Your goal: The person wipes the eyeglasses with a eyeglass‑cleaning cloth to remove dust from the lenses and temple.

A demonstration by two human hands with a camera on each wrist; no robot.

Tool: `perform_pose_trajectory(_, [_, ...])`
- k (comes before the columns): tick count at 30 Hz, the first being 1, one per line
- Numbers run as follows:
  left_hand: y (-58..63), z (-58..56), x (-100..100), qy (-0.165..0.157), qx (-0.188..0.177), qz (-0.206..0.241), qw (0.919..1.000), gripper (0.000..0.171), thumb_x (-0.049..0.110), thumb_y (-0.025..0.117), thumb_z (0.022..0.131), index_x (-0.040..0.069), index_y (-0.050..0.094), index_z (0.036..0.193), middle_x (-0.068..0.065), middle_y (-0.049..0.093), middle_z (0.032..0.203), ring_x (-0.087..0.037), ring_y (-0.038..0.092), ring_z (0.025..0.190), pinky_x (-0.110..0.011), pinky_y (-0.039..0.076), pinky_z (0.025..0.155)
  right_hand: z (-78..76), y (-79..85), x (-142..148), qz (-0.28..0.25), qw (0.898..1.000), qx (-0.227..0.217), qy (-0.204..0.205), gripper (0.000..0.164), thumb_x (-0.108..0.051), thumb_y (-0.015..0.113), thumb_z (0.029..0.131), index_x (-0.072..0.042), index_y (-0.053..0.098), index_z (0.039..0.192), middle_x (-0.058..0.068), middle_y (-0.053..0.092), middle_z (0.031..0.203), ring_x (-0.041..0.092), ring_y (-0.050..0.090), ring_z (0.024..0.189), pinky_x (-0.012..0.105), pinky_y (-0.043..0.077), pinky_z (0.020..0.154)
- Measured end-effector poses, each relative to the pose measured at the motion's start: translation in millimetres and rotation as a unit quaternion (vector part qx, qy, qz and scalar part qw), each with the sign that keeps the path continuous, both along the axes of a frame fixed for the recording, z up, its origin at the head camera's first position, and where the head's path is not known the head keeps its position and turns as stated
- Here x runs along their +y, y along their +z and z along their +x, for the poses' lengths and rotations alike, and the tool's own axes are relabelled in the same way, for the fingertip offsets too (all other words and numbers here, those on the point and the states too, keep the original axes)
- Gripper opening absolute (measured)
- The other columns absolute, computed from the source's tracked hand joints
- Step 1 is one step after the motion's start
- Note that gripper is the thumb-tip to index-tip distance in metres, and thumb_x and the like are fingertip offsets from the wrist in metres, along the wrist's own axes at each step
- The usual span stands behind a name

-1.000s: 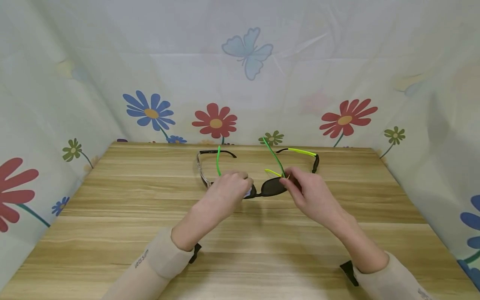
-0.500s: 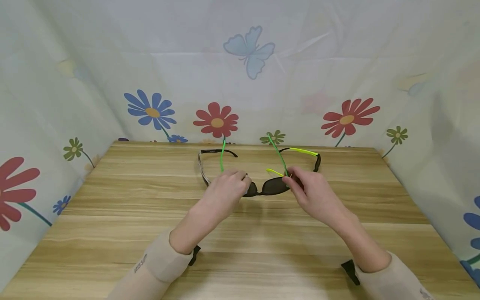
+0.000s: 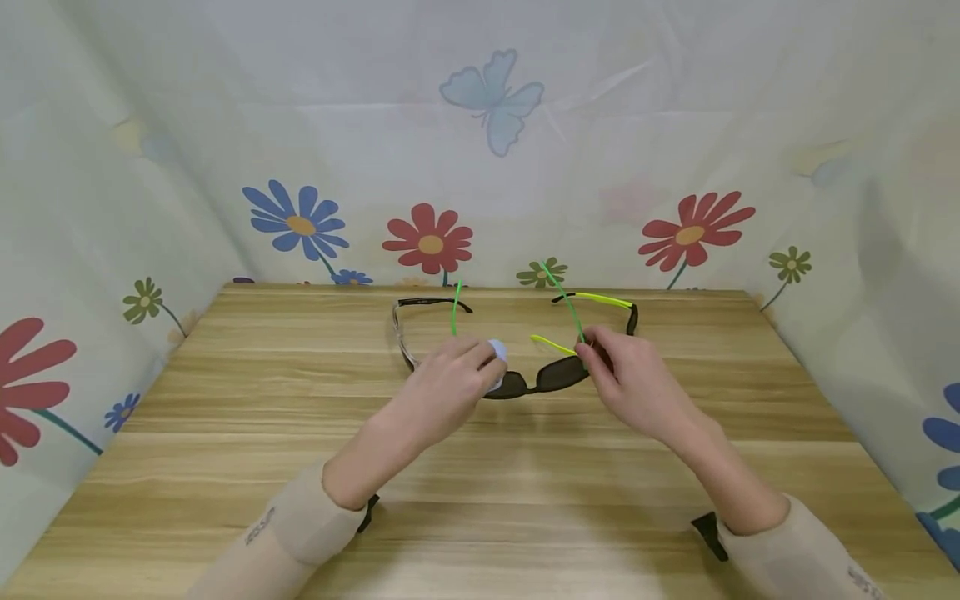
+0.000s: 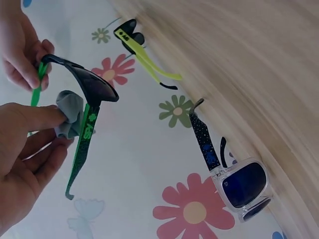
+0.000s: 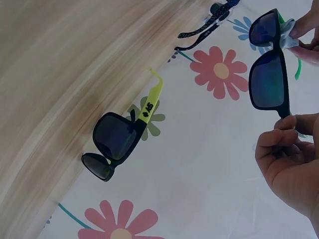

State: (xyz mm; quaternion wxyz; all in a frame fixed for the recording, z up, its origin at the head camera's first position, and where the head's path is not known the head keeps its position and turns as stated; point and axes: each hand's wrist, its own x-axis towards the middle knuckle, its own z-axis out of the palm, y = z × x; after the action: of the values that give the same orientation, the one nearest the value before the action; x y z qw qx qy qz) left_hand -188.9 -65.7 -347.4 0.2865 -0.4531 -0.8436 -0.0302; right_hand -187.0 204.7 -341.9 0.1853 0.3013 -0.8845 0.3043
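Over the pale wood-grain tabletop (image 3: 525,517), head cam: black plastic-looking sunglasses w/ green temples (image 3: 562,374) up betw. both hands, right hand (image 3: 637,379) pinching one end, prob. to steady them; left hand (image 3: 450,383) fingers curled on a small pale-blue soft cloth (image 3: 498,350) at the other.

L wrist cam: cloth's bunched betw. thumb & fingers, at the lens's inner side. Clear-framed, blue-lensed sunglasses w/ speckled dark temples (image 4: 244,184) sit apart on the tabletop, likely out of the way.

R wrist cam: fingers grip the frame corner, off the lenses, maybe dodging smudges; black sunglasses w/ yellow temples (image 5: 118,139) rest nearby.
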Motion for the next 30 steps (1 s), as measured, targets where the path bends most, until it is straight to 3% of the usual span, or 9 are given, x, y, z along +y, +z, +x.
perform_pose_trajectory(6, [1.9,5.4,-3.1,-0.025,0.013,-0.017,0.9995,0.019,0.003,0.083,0.086,0.006,0.075,0.103,-0.008,0.069,0.102,-0.023,0.065,0.097,-0.033,0.055,0.084,-2.4,1.5,4.0,0.014,1.000,-0.005,-0.014,0.011,-0.002,0.061,0.102,-0.002,0.064,0.091,-0.007,0.044,0.064,0.006,0.038,0.051,0.025,0.035,0.048])
perform_pose_trajectory(15, [0.4,14.4,-6.4,-0.013,0.008,-0.074,0.9972,0.017,0.004,0.080,0.089,0.008,0.077,0.105,-0.008,0.068,0.107,-0.023,0.062,0.105,-0.033,0.051,0.092,-5.4,1.0,10.5,0.036,0.999,-0.012,-0.023,0.014,-0.002,0.058,0.103,-0.002,0.062,0.089,-0.006,0.044,0.062,0.007,0.038,0.050,0.025,0.034,0.047])
perform_pose_trajectory(21, [-1.1,16.6,-6.5,-0.014,0.009,-0.098,0.9950,0.016,0.005,0.078,0.091,0.009,0.076,0.107,-0.006,0.067,0.111,-0.023,0.061,0.108,-0.032,0.052,0.089,-4.1,4.4,12.6,0.060,0.997,-0.028,-0.033,0.020,-0.005,0.055,0.106,-0.006,0.057,0.086,-0.004,0.042,0.062,0.008,0.037,0.050,0.026,0.032,0.048])
perform_pose_trajectory(27, [-2.8,18.6,-3.6,-0.015,-0.009,-0.111,0.9936,0.022,0.009,0.077,0.094,0.008,0.073,0.116,-0.004,0.070,0.114,-0.022,0.063,0.112,-0.038,0.048,0.104,-4.2,6.3,13.1,0.093,0.994,-0.018,-0.056,0.020,-0.007,0.055,0.106,-0.007,0.056,0.086,-0.004,0.039,0.061,0.009,0.034,0.049,0.026,0.029,0.048])
perform_pose_trajectory(30, [-4.3,19.5,-1.9,-0.018,-0.014,-0.112,0.9934,0.022,0.009,0.078,0.092,0.011,0.071,0.113,0.000,0.071,0.108,-0.019,0.064,0.108,-0.038,0.047,0.103,-5.5,7.0,13.5,0.100,0.993,-0.013,-0.057,0.022,-0.007,0.055,0.105,-0.009,0.054,0.083,-0.005,0.037,0.060,0.009,0.033,0.050,0.027,0.028,0.049])
